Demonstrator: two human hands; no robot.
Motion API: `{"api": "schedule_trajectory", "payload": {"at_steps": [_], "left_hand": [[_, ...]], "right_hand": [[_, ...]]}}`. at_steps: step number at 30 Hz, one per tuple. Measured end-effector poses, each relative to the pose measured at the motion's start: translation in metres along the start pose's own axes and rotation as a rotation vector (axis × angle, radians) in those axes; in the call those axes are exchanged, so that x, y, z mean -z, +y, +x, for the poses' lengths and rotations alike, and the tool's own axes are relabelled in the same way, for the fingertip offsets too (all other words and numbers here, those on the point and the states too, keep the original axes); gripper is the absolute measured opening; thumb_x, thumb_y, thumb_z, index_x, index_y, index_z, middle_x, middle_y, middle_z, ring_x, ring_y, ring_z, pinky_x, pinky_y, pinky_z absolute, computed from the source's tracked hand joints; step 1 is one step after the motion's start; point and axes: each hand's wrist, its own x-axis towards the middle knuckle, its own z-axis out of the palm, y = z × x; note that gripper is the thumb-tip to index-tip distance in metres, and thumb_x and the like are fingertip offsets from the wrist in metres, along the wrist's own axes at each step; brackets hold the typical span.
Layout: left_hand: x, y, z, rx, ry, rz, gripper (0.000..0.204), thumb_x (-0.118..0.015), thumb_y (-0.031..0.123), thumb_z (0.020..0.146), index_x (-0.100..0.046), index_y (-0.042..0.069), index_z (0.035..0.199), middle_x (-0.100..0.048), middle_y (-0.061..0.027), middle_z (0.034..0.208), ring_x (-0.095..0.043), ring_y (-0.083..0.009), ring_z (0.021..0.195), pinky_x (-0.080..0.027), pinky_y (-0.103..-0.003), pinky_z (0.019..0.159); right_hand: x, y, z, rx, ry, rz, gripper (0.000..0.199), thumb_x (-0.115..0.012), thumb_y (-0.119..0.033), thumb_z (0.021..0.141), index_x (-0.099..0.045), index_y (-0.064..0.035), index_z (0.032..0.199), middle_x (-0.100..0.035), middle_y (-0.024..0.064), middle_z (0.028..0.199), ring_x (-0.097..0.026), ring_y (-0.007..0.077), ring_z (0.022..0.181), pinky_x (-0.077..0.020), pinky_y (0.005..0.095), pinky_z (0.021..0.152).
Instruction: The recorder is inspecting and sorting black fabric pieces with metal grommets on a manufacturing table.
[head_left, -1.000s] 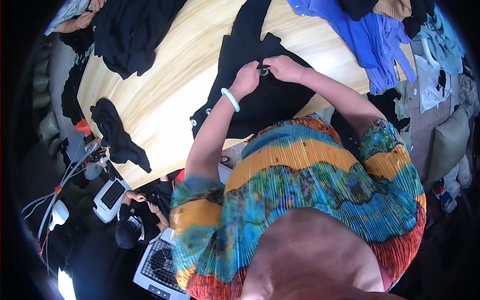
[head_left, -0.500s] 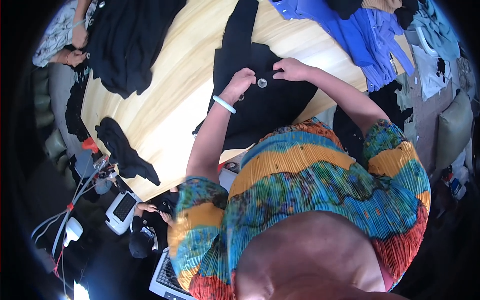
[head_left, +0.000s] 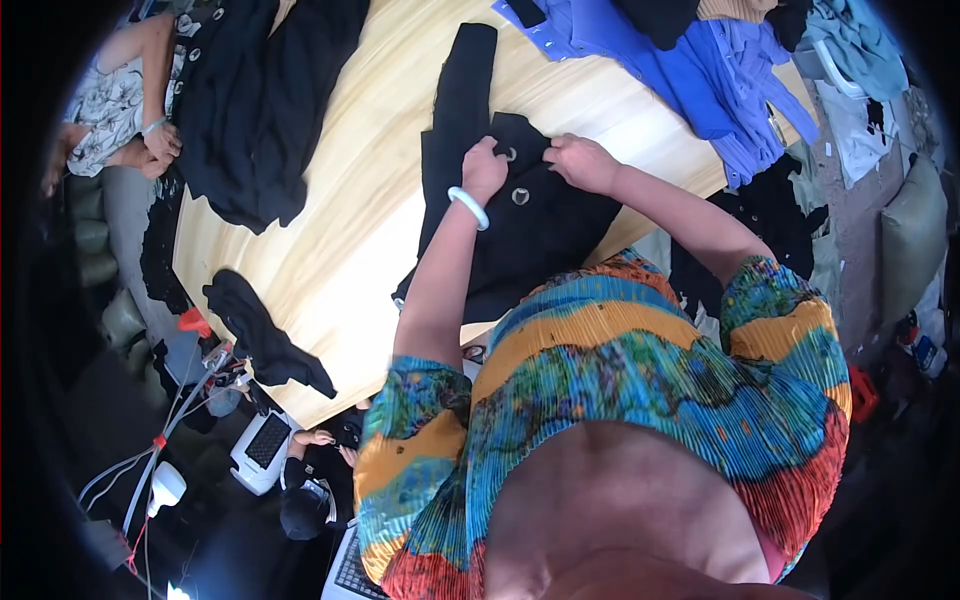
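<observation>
A black garment [head_left: 540, 235] lies spread on the table in front of me, one sleeve [head_left: 465, 70] stretched out toward the far side. Round shiny buttons run down its front; one button [head_left: 520, 197] shows just below and between my hands, and another [head_left: 512, 155] sits by my left fingertips. My left hand [head_left: 485, 168], with a pale bangle at the wrist, is closed in a pinch on the cloth. To the right, my right hand [head_left: 582, 165] also grips the black cloth between closed fingers, knuckles up.
Blue and purple garments [head_left: 690, 80] are heaped at the far right of the wooden table [head_left: 370, 190]. A large black garment [head_left: 265, 120] lies far left, beside another person's hands [head_left: 160, 145]. A small black cloth piece [head_left: 265, 330] rests near the left edge. Below sits a person at a sewing machine [head_left: 262, 440].
My hands have shifted up the garment's front, away from me, to the stretch above the middle button. A further button now shows by my left fingers. The whole view has tilted slightly.
</observation>
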Motion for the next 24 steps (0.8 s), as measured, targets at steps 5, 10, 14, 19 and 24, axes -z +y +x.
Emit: {"api": "schedule_trajectory", "payload": {"at_steps": [5,10,14,19,24], "left_hand": [[0.000,-0.023,0.018,0.448,-0.100,-1.233,0.051,-0.054,0.013,0.074,-0.043,0.001,0.121,-0.052,-0.0177,0.110,-0.051,-0.0239,0.095,-0.038,-0.030,0.085],[0.060,0.023,-0.024,0.146,-0.124,-0.902,0.024,-0.060,0.021,0.077,-0.060,-0.003,0.080,-0.061,-0.0067,0.082,-0.055,-0.0142,0.076,-0.042,-0.026,0.070],[-0.005,-0.014,0.009,0.089,-0.273,-0.915,0.028,-0.064,0.023,0.072,-0.063,-0.003,0.084,-0.063,-0.0056,0.079,-0.055,-0.0129,0.069,-0.043,-0.025,0.063],[-0.023,0.007,0.004,0.183,-0.020,-0.396,0.038,-0.066,0.032,0.064,-0.062,-0.004,0.076,-0.062,-0.0188,0.077,-0.061,-0.0305,0.075,-0.047,-0.035,0.064],[-0.032,-0.004,0.012,0.228,-0.077,-0.720,0.025,-0.064,0.024,0.072,-0.063,-0.001,0.077,-0.062,-0.0090,0.073,-0.057,-0.0156,0.066,-0.044,-0.028,0.064]], "right_hand": [[-0.001,-0.003,0.028,0.038,0.179,0.085,0.009,-0.051,-0.009,0.076,-0.054,-0.0019,0.080,-0.053,0.0153,0.080,-0.053,0.0306,0.083,-0.0437,0.0380,0.074],[0.010,-0.025,0.042,0.106,0.221,0.043,0.012,-0.049,-0.010,0.076,-0.051,-0.0023,0.085,-0.051,0.0176,0.081,-0.052,0.0342,0.077,-0.0427,0.0408,0.070],[-0.011,-0.004,0.041,0.091,0.138,0.007,0.011,-0.047,-0.008,0.077,-0.051,-0.0020,0.085,-0.052,0.0186,0.081,-0.052,0.0345,0.078,-0.0433,0.0413,0.070],[-0.011,-0.011,0.023,0.038,0.127,0.081,0.007,-0.044,0.001,0.070,-0.049,0.0015,0.075,-0.052,0.0233,0.077,-0.051,0.0383,0.077,-0.0426,0.0431,0.072],[-0.014,-0.005,0.025,0.066,0.167,0.123,0.012,-0.046,0.003,0.067,-0.050,0.0012,0.078,-0.053,0.0225,0.078,-0.052,0.0374,0.078,-0.0439,0.0426,0.071]]}}
